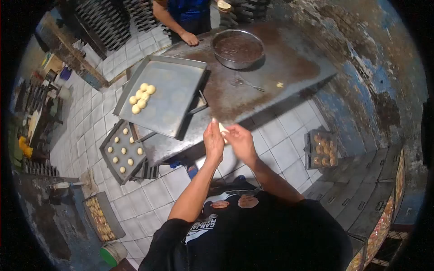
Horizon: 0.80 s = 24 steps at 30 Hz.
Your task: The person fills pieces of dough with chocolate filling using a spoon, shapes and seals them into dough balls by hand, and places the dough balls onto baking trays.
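Observation:
My left hand [213,141] and my right hand [240,142] meet in front of my chest, near the table's front edge. Between them is a piece of pale dough [222,128], pinched by the fingers of both. To the left, a large metal tray [169,86] holds several round dough balls [142,98] grouped together. Behind my hands stands a metal bowl [238,49] with dark brown filling in it. A fork [251,85] lies on the table in front of the bowl, and a small yellowish scrap [280,84] is to its right.
Across the table [289,58] stands a person [187,18] with one hand on its edge. Lower left, a tray of spaced dough balls [108,156] sits below table height. Another filled tray [103,217] is farther down. At right are filled trays [323,149] near metal boxes [357,194].

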Available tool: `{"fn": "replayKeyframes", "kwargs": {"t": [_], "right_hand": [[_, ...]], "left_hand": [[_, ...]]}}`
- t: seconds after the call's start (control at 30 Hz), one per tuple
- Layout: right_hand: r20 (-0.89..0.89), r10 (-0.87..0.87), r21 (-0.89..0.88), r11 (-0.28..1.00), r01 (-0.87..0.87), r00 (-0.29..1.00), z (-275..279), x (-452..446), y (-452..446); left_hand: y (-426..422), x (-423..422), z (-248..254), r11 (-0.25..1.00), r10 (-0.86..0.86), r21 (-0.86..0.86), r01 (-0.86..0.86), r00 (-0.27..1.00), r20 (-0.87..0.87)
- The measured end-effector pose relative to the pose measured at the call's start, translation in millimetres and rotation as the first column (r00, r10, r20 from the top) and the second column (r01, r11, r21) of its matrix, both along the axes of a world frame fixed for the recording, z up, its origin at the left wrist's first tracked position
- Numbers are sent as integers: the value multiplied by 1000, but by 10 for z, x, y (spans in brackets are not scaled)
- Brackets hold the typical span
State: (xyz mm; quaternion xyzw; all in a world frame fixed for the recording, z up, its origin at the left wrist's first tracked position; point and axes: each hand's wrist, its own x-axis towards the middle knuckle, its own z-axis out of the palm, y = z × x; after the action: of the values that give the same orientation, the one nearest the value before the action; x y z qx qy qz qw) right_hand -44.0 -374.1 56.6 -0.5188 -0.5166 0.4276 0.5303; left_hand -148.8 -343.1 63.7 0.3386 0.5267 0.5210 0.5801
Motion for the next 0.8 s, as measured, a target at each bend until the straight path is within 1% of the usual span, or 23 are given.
{"fn": "replayKeyframes", "kwargs": {"t": [0.03, 0.07, 0.1, 0.17, 0.2, 0.23, 0.27, 0.3, 0.33, 0.37, 0.4, 0.43, 0.47, 0.5, 0.53, 0.57, 0.6, 0.63, 0.67, 0.7, 0.73, 0.77, 0.8], "right_hand": [[-400, -58, -164, 986, -10, 915, 8, 144, -20], [-438, -48, -159, 987, -25, 898, 2, 264, -45], [-448, -61, -170, 985, -18, 892, 59, 416, -48], [-524, 83, -125, 977, -173, 847, 197, 743, -35], [-477, -29, -167, 984, -59, 879, 280, 851, 19], [-478, -31, -166, 985, -55, 878, 210, 954, 88], [-344, -140, -119, 987, 104, 929, 58, 1049, 187], [-209, -261, -53, 965, 256, 942, -149, 1137, 299], [130, -252, 64, 967, 245, 959, -479, 1232, 376], [405, -87, -192, 965, 178, 910, -294, 1253, 343], [510, 47, -37, 999, -33, 859, -410, 1275, 407], [621, 152, 89, 961, -262, 769, -528, 1298, 507], [645, 129, 93, 965, -245, 753, -644, 1346, 637], [646, 144, 75, 965, -250, 749, -690, 1476, 858], [566, 146, 43, 978, -206, 811, -735, 1652, 1188], [481, 140, 7, 987, -163, 866, -771, 1827, 1538], [576, 51, 32, 996, -85, 816, -900, 2026, 1890], [661, -36, 66, 998, -10, 749, -1111, 2229, 2197], [662, -19, 56, 998, -24, 749, -1351, 2403, 2457], [803, -22, 42, 999, -19, 596, -1614, 2539, 2722], [907, -27, 34, 999, -8, 420, -1767, 2591, 2948], [903, -21, 32, 999, -19, 429, -1807, 2589, 3106], [966, 51, -20, 992, -125, 254, -1826, 2569, 3220]], "left_hand": [[7, 187, 15, 997, -37, 70, 39, 999, -31], [18, 336, 16, 987, -74, 136, 82, 995, -67], [58, 439, 17, 988, -83, 124, 92, 994, -77], [115, 565, -6, 970, -181, 154, 187, 982, -57], [137, 635, -51, 967, -201, 161, 196, 979, 17], [174, 685, -115, 966, -205, 162, 200, 979, 15], [178, 708, -195, 982, -177, -47, 180, 982, 72], [222, 662, -552, 950, -275, -151, 274, 961, 14], [267, 617, -907, 896, -386, -252, 366, 922, -34], [226, 666, -1016, 837, -503, -264, 478, 864, -32], [200, 764, -1048, 842, -527, -216, 494, 838, -139], [227, 857, -1081, 841, -540, -170, 513, 806, -244], [330, 926, -1112, 838, -544, -184, 513, 806, -233], [450, 1002, -1094, 851, -510, -204, 484, 855, -100], [601, 1071, -1073, 863, -457, -226, 452, 889, 33], [822, 1078, -1044, 845, -474, -257, 469, 879, 43], [1011, 1028, -1175, 856, -518, -113, 505, 838, -174], [1178, 1014, -1294, 829, -507, 23, 558, 769, -389], [1352, 1076, -1174, 837, -501, 14, 548, 776, -384], [1540, 1124, -896, 877, -413, 65, 477, 815, -406], [1716, 1142, -668, 906, -326, 114, 408, 843, -428], [1882, 1154, -569, 910, -317, 109, 399, 843, -435], [2060, 1169, -497, 938, -278, 112, 329, 903, -326]]}}
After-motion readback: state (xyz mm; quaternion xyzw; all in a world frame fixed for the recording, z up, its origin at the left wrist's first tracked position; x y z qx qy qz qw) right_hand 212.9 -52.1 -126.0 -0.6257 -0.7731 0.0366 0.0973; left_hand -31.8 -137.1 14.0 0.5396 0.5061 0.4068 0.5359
